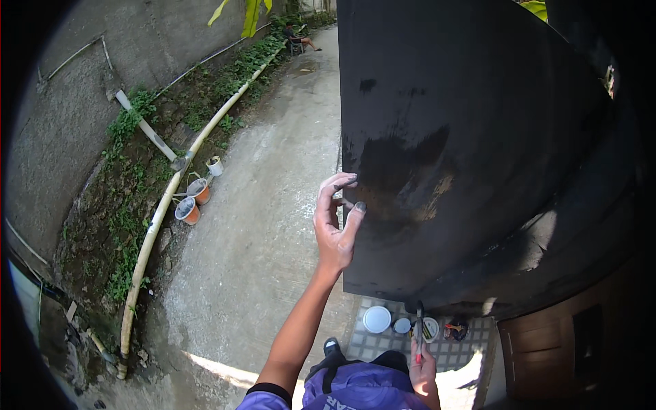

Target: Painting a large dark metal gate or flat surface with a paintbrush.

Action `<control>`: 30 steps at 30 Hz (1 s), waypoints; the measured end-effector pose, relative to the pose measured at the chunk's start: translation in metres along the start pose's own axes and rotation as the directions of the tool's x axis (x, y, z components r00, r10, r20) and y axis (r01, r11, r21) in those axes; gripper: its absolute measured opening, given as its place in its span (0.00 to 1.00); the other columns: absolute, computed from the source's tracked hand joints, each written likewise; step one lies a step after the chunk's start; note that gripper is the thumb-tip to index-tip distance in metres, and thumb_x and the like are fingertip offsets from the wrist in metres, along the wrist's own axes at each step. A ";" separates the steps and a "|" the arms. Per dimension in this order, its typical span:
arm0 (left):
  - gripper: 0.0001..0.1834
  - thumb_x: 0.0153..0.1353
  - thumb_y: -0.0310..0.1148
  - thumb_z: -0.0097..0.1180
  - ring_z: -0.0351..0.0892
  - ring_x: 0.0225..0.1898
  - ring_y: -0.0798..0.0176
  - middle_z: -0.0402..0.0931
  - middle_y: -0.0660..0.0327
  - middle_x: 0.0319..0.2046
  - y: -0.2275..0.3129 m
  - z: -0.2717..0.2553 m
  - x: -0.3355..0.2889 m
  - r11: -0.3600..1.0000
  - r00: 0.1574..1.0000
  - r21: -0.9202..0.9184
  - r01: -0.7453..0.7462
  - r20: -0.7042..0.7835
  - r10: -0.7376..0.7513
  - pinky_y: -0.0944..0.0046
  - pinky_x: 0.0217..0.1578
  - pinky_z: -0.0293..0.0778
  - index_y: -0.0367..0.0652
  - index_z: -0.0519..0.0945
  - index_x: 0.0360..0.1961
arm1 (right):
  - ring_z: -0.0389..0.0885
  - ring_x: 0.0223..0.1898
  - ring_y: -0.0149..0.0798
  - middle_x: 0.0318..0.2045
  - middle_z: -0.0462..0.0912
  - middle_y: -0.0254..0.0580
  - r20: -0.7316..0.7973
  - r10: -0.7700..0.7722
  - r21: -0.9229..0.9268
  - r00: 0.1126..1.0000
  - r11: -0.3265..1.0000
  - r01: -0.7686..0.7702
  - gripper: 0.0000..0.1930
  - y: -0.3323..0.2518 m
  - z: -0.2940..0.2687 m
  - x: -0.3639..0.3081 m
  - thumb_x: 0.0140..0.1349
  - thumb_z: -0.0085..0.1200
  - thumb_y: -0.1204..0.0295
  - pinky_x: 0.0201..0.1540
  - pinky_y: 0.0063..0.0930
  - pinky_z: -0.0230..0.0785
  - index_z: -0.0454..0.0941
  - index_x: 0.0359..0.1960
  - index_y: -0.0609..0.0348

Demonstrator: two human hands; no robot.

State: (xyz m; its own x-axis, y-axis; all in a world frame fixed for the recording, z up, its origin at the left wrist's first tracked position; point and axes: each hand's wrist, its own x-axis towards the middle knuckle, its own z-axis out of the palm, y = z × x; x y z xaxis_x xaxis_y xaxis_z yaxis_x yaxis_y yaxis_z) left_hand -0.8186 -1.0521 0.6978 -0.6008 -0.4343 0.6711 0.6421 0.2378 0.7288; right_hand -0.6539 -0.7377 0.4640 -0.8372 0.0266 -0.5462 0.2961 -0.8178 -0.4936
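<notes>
My left hand (335, 222) is raised at the left edge of a large black panel (478, 102). Its fingers are curved, with a gap between them and the thumb, and nothing shows in it. Dark smudges mark the fingertips and thumb; whether they touch the panel I cannot tell. Low down, my right hand (424, 372) is closed round a paintbrush (419, 314), seen nearly edge-on, with a dark upper end and a red part by the fingers. Uneven, darker and shinier patches cover the panel's middle, with a brownish streak among them.
By my feet, a white round lid (377, 319), a smaller tin (402, 325) and an open can (430, 329) stand on patterned tiles (364, 342). Orange buckets (188, 210) stand beside a long pale pipe (158, 219). A person (301, 39) sits far up the concrete path (266, 178).
</notes>
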 end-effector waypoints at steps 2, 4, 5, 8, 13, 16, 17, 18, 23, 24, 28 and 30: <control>0.27 0.56 0.36 0.55 0.69 0.57 0.60 0.68 0.53 0.59 0.005 -0.005 0.023 0.988 0.991 0.085 -0.132 0.038 0.129 0.66 0.46 0.67 0.38 0.70 0.56 | 0.83 0.43 0.37 0.45 0.79 0.52 0.175 0.078 -0.307 0.981 0.952 -0.021 0.11 0.009 -0.011 -0.018 0.61 0.57 0.79 0.48 0.25 0.78 0.76 0.45 0.67; 0.28 0.57 0.37 0.53 0.69 0.58 0.59 0.67 0.52 0.61 0.012 -0.005 0.045 0.984 0.984 0.050 -0.173 -0.042 0.175 0.63 0.49 0.67 0.39 0.68 0.58 | 0.75 0.26 0.32 0.32 0.78 0.41 0.409 -0.057 -0.525 0.911 0.801 0.286 0.16 0.028 -0.068 -0.004 0.67 0.43 0.81 0.33 0.24 0.70 0.67 0.57 0.68; 0.28 0.58 0.37 0.51 0.68 0.59 0.58 0.66 0.52 0.62 0.015 -0.007 0.056 0.987 0.985 0.038 -0.157 -0.066 0.159 0.62 0.50 0.67 0.39 0.67 0.60 | 0.75 0.26 0.32 0.32 0.78 0.41 0.412 -0.068 -0.528 0.909 0.795 0.299 0.16 0.027 -0.072 -0.004 0.67 0.43 0.81 0.33 0.24 0.70 0.67 0.57 0.68; 0.32 0.61 0.38 0.48 0.64 0.64 0.55 0.64 0.51 0.65 0.023 -0.012 0.085 0.988 0.996 0.130 -0.079 -0.035 0.085 0.55 0.59 0.63 0.40 0.61 0.67 | 0.72 0.23 0.30 0.28 0.77 0.38 0.216 -0.038 -0.640 0.976 0.749 0.171 0.18 0.024 -0.068 -0.007 0.65 0.47 0.79 0.31 0.22 0.68 0.67 0.56 0.68; 0.40 0.64 0.50 0.48 0.60 0.68 0.47 0.58 0.43 0.67 0.010 -0.004 0.073 0.946 0.990 0.321 0.036 0.117 -0.077 0.50 0.64 0.59 0.37 0.53 0.70 | 0.82 0.36 0.45 0.37 0.82 0.51 0.567 -0.008 -0.812 0.824 -0.172 0.557 0.27 -0.009 -0.042 0.016 0.56 0.57 0.69 0.41 0.33 0.73 0.66 0.57 0.65; 0.41 0.63 0.51 0.50 0.63 0.65 0.44 0.61 0.40 0.64 0.005 -0.004 0.064 0.934 0.988 0.354 0.045 0.122 -0.094 0.50 0.64 0.59 0.34 0.55 0.69 | 0.82 0.46 0.55 0.44 0.81 0.60 0.353 0.050 -0.933 0.934 0.096 0.347 0.30 -0.015 -0.028 0.023 0.54 0.60 0.66 0.48 0.39 0.72 0.64 0.58 0.63; 0.41 0.62 0.51 0.52 0.64 0.64 0.42 0.63 0.39 0.63 0.005 0.002 0.065 0.930 0.989 0.366 0.037 0.121 -0.087 0.50 0.64 0.59 0.33 0.57 0.68 | 0.81 0.46 0.55 0.44 0.80 0.61 0.547 -0.001 -0.803 0.837 -0.284 0.524 0.33 -0.015 -0.064 0.051 0.55 0.60 0.66 0.49 0.40 0.71 0.59 0.60 0.62; 0.41 0.62 0.51 0.52 0.64 0.64 0.42 0.63 0.39 0.63 0.004 0.002 0.065 0.927 0.992 0.373 0.039 0.099 -0.082 0.50 0.64 0.59 0.33 0.57 0.68 | 0.84 0.39 0.47 0.40 0.82 0.57 0.633 -0.061 -0.746 0.772 -0.315 0.587 0.26 -0.009 -0.083 0.066 0.50 0.65 0.71 0.41 0.37 0.75 0.69 0.51 0.65; 0.43 0.62 0.56 0.51 0.68 0.62 0.42 0.66 0.39 0.61 0.001 0.002 0.067 0.945 0.991 0.326 -0.005 0.128 -0.038 0.50 0.63 0.60 0.33 0.58 0.67 | 0.80 0.31 0.52 0.27 0.80 0.53 0.580 0.086 -0.619 0.810 -0.599 0.508 0.10 0.032 -0.242 0.169 0.55 0.53 0.69 0.31 0.45 0.73 0.81 0.30 0.64; 0.43 0.62 0.57 0.51 0.68 0.62 0.43 0.67 0.39 0.60 0.005 0.002 0.073 0.966 0.991 0.258 -0.015 0.131 -0.020 0.51 0.63 0.60 0.33 0.60 0.67 | 0.80 0.31 0.52 0.27 0.80 0.53 0.582 0.071 -0.631 0.810 -0.590 0.504 0.10 0.041 -0.274 0.184 0.55 0.53 0.69 0.31 0.45 0.73 0.81 0.30 0.64; 0.37 0.66 0.55 0.45 0.70 0.61 0.49 0.71 0.43 0.58 -0.024 -0.019 0.105 0.982 0.959 0.084 0.167 0.217 -0.181 0.53 0.61 0.63 0.34 0.64 0.65 | 0.78 0.27 0.56 0.23 0.78 0.54 0.531 -0.242 -0.778 0.812 -0.520 0.354 0.07 0.040 -0.241 0.136 0.54 0.53 0.71 0.31 0.50 0.69 0.78 0.23 0.60; 0.38 0.66 0.55 0.45 0.69 0.62 0.48 0.68 0.43 0.60 -0.025 -0.038 0.120 0.986 0.973 0.121 0.114 0.187 -0.135 0.52 0.62 0.62 0.35 0.62 0.66 | 0.77 0.26 0.58 0.19 0.77 0.54 0.601 -0.367 -0.785 0.710 -0.440 0.437 0.08 0.016 -0.076 0.047 0.53 0.54 0.72 0.33 0.54 0.67 0.77 0.20 0.64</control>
State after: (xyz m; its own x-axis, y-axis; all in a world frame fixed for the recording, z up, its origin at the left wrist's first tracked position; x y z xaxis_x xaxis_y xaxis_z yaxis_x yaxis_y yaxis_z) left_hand -0.8889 -1.1427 0.7548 -0.7602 -0.2926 0.5800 0.5073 0.2903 0.8114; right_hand -0.6530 -0.7061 0.3789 -0.9795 -0.0269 0.1999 -0.1353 0.8227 -0.5522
